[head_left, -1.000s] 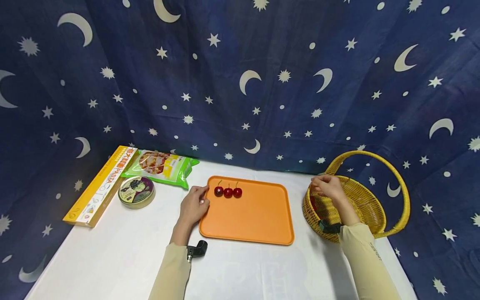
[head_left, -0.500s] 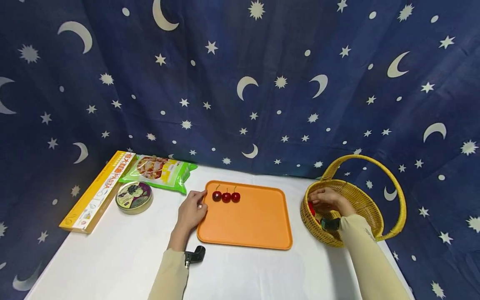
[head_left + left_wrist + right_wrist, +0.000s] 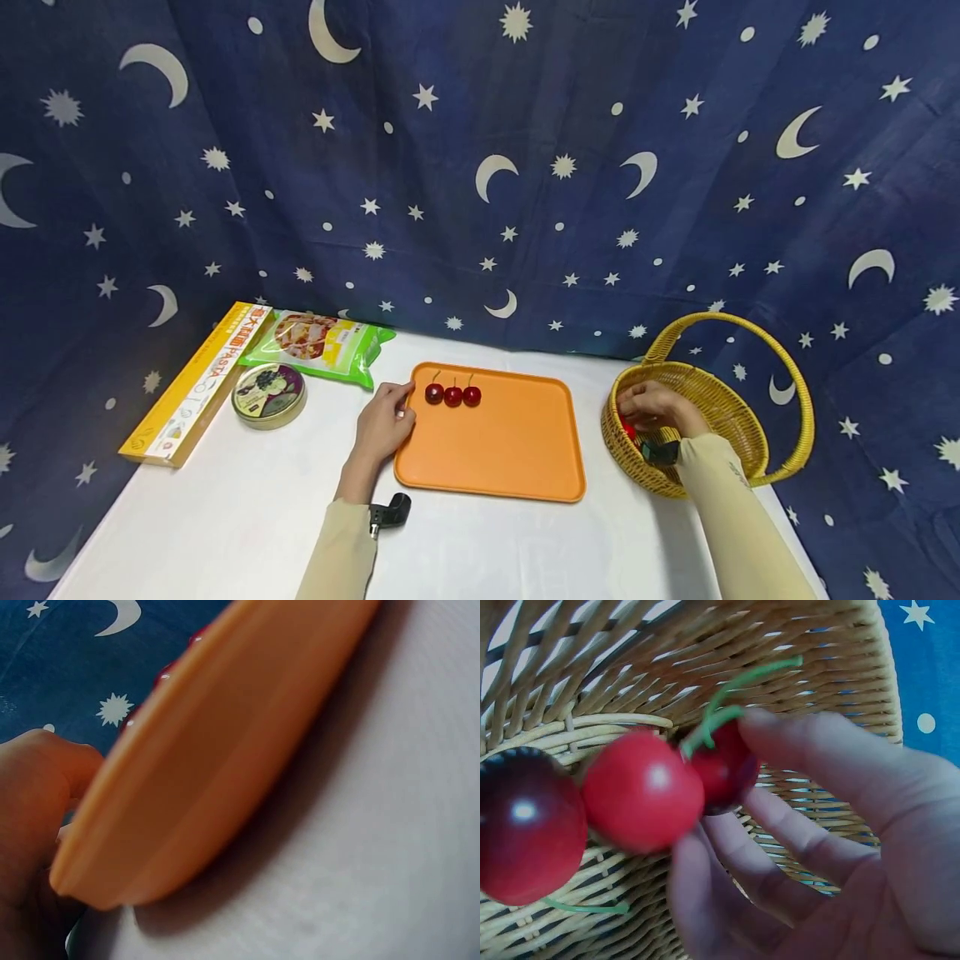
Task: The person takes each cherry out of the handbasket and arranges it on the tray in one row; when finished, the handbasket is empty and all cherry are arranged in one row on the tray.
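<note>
Reaching down inside the wicker basket (image 3: pixel 731 417), my right hand (image 3: pixel 654 404) has its thumb and fingers around a dark red cherry (image 3: pixel 724 772) with a green stem. A brighter red cherry (image 3: pixel 641 791) lies against the fingertips, and another dark cherry (image 3: pixel 529 832) is beside it. My left hand (image 3: pixel 382 425) holds the left rim of the orange tray (image 3: pixel 510 450), its fingers curled at the edge; in the left wrist view the tray's side hides part of them. Three cherries (image 3: pixel 453 396) with stems stand in a row at the tray's back left.
Left of the tray lie a round tin (image 3: pixel 268 396), a green food packet (image 3: pixel 318 342) and a long yellow pasta box (image 3: pixel 197 383). The basket's tall handle (image 3: pixel 791 358) arches up on the right. A blue curtain (image 3: pixel 480 183) with moons and stars hangs behind the white table (image 3: pixel 465 550).
My right hand has gone from above the basket's left rim down into it, among the cherries. The left hand stays at the tray's rim. The head view has shifted slightly.
</note>
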A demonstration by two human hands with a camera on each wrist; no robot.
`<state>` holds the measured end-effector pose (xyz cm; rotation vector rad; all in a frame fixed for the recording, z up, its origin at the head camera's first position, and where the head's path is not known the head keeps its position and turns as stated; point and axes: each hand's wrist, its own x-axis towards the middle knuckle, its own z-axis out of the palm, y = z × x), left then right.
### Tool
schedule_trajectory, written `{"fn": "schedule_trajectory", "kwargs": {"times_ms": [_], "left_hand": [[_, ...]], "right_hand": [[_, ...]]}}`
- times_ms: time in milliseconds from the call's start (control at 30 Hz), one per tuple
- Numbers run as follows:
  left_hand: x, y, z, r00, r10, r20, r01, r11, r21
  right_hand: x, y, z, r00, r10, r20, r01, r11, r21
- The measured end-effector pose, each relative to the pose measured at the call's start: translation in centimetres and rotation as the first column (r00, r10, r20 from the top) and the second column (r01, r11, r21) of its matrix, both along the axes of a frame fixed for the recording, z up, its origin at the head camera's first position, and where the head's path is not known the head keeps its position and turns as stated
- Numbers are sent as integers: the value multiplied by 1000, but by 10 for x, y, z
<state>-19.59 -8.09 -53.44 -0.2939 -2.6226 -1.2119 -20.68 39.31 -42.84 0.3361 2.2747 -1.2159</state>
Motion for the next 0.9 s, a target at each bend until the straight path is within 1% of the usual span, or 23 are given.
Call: {"fn": "schedule_trajectory", "kwargs": {"times_ms": [67,100,200,300,333,467,633,800,900], "left_hand": [[0,0,0,1000,2,7,-2,1000,-3],[0,0,0,1000,2,9,-2,1000,-5],[1,0,-1,1000,4,10,-4,1000,-12],[0,1,-2,1000,4,8,-3,1000,-12],[-1,1,-2,1000,5,5,-5,1000,-12],[-2,1,-1,1000,4,1,-4,1000,-11],[-1,0,2,1000,-2,5,2,1000,-7],[-1,0,2,1000,-3,5,3,1000,-7],[-2,0,2,1000,-2,9,2,1000,-6]], "right_hand": [[0,-1,1,999,22,23,-21,1000,-3],[0,-1,2,999,46,28,-46,999,-8],[1,0,5,998,53,30,-52,998,-32],[3,4,10,998,67,9,-66,996,-62],[3,6,12,998,61,-2,-61,996,-71],[8,13,20,996,63,-68,-69,992,-102],[13,19,28,991,9,-134,-22,995,-96],[18,20,34,978,-14,-210,6,999,-41],[22,19,37,971,-56,-234,53,998,-16]]}}
